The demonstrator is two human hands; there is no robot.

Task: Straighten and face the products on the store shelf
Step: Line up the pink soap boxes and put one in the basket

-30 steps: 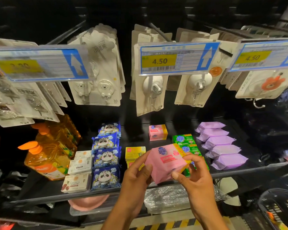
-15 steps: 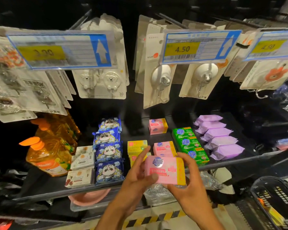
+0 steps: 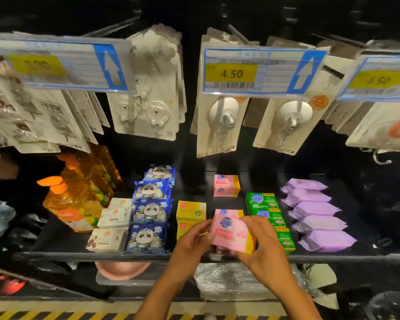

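Note:
Both my hands hold a pink soap box at the front of the dark shelf, label facing me. My left hand pinches its left edge; my right hand curls round its right, yellow end. Right behind it sits a second pink box, and a third stands farther back. Yellow boxes lie to the left, green boxes to the right in a row.
Blue panda packs, white soap packs and orange bottles fill the shelf's left. Purple packs line the right. Carded hooks and price tags hang above. Below is a lower shelf with a pink basin.
The pink box has gone from tilted in mid-air to level and lower, now down at the shelf's front in line with the other pink boxes. Both hands moved forward with it.

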